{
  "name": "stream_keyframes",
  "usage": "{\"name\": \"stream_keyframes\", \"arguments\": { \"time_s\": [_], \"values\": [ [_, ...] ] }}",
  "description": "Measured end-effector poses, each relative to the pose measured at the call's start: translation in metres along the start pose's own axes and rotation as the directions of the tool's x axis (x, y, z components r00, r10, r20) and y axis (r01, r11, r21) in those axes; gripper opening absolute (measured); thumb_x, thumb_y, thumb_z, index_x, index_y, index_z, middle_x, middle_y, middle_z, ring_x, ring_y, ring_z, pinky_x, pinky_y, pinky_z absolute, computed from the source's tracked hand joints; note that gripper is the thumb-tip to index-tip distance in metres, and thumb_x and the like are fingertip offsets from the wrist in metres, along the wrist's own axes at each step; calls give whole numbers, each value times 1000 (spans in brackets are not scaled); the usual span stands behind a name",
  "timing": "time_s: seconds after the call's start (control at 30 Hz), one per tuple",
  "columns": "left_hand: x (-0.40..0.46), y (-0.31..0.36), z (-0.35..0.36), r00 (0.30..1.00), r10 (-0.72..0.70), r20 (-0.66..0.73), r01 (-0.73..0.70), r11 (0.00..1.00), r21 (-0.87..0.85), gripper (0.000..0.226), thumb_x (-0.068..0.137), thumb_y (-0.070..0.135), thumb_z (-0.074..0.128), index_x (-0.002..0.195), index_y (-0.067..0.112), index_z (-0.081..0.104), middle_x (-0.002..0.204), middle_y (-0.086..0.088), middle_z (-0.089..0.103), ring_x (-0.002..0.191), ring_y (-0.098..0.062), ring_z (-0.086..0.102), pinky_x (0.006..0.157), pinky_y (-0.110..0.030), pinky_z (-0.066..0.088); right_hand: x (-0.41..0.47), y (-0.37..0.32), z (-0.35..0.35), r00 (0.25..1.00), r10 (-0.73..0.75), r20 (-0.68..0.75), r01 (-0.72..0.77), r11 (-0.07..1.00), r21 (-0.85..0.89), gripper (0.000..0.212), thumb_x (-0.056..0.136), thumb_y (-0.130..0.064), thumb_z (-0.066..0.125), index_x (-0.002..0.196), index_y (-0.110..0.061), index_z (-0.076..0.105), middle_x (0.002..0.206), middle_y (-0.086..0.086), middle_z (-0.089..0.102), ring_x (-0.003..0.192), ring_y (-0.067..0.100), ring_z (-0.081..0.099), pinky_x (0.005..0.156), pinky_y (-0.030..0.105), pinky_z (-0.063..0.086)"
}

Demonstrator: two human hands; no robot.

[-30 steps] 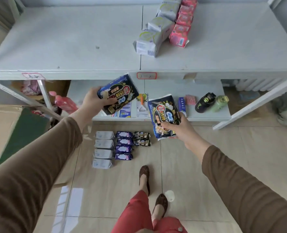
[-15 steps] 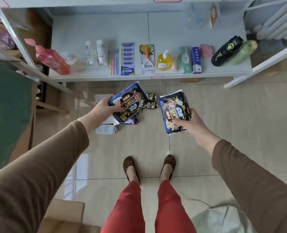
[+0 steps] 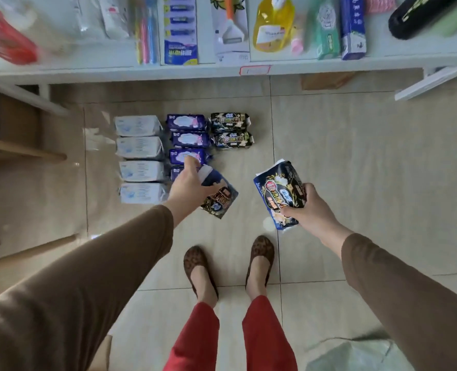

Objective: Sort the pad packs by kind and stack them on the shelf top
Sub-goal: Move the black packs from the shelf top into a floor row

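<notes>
1 dark pack [image 3: 218, 196] is gripped by the left hand [image 3: 188, 186], another [image 3: 279, 194] by the right hand [image 3: 306, 207]; sorting seems underway, and the floor rows [image 3: 184, 140] likely get gathered next.

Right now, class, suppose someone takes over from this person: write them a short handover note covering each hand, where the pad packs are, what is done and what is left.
Left hand: holds one dark pad pack low over the floor.
Right hand: holds a matching dark pack.
On the floor, sorted in columns: four white packs, purple packs partly hidden by the left hand, two black packs.
Done: the floor packs are grouped by kind.
Left: every pack seen here must go onto the shelf top, which is out of view.
</notes>
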State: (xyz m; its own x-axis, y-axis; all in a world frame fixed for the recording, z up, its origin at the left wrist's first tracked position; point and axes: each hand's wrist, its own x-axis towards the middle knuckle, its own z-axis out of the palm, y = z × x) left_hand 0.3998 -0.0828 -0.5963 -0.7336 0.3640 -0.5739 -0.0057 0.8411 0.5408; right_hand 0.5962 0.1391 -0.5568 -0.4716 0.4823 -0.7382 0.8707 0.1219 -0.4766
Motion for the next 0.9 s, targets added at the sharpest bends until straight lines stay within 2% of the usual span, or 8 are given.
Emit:
{"name": "stream_keyframes", "arguments": {
  "time_s": [0.1, 0.2, 0.3, 0.43, 0.6, 0.7, 0.8, 0.9],
  "values": [
    [45, -5, 48, 997, 81, 0, -80, 987, 142, 56, 72, 54, 77, 108, 27, 44, 95, 2, 62, 85, -23, 59, 64, -36, 48, 50, 27, 21, 1000, -17, 9, 18, 997, -74, 57, 73, -27, 81, 116, -28, 43, 109, -5, 67, 92, 19, 64, 64, 27, 42],
    [92, -5, 91, 974, 226, -13, -210, 925, 318, 50, 77, 45, 75, 118, 24, 55, 113, -3, 58, 101, -28, 57, 73, -41, 51, 98, 52, 42, 998, -59, 32, 63, 987, -145, 62, 74, -25, 78, 126, -25, 45, 112, -2, 65, 95, 21, 63, 72, 31, 47],
    [138, -6, 124, 942, 334, 37, -312, 827, 467, 48, 79, 39, 74, 122, 20, 60, 118, -6, 49, 105, -30, 54, 73, -41, 50, 139, 72, 59, 993, -112, 39, 118, 965, -234, 64, 73, -28, 76, 129, -25, 44, 113, 2, 60, 101, 24, 61, 83, 38, 51],
    [188, -7, 160, 889, 424, 173, -432, 650, 626, 56, 82, 39, 73, 131, 19, 55, 122, -8, 49, 113, -32, 50, 82, -47, 52, 184, 93, 78, 990, -124, 71, 139, 947, -289, 63, 75, -30, 76, 129, -24, 44, 113, 4, 59, 101, 26, 60, 82, 38, 51],
    [208, -37, 184, 849, 494, 190, -521, 720, 458, 93, 77, 33, 81, 149, 21, 23, 135, -8, 44, 121, -32, 47, 93, -47, 49, 220, 112, 97, 981, -176, 79, 193, 905, -378, 64, 76, -27, 74, 133, -23, 44, 113, 6, 56, 103, 29, 55, 82, 40, 49],
    [207, -61, 181, 829, 542, 140, -557, 772, 307, 109, 70, 34, 86, 153, 26, 15, 142, -5, 34, 129, -26, 41, 109, -36, 39, 232, 115, 109, 961, -255, 111, 276, 819, -503, 66, 77, -26, 75, 135, -22, 43, 116, 6, 54, 106, 30, 50, 79, 42, 50],
    [205, -75, 179, 830, 556, 49, -557, 820, 132, 99, 72, 25, 84, 149, 22, 23, 139, -4, 33, 127, -20, 44, 109, -28, 37, 243, 110, 123, 928, -339, 157, 365, 735, -571, 66, 79, -26, 76, 134, -17, 42, 121, 5, 53, 108, 28, 47, 74, 41, 51],
    [206, -72, 183, 823, 565, 48, -567, 819, 82, 77, 73, 18, 75, 137, 16, 31, 125, -4, 46, 113, -21, 51, 96, -36, 48, 253, 103, 135, 905, -393, 162, 400, 658, -638, 62, 80, -22, 75, 131, -16, 41, 122, 4, 53, 112, 26, 45, 74, 43, 53]
  ]
}}
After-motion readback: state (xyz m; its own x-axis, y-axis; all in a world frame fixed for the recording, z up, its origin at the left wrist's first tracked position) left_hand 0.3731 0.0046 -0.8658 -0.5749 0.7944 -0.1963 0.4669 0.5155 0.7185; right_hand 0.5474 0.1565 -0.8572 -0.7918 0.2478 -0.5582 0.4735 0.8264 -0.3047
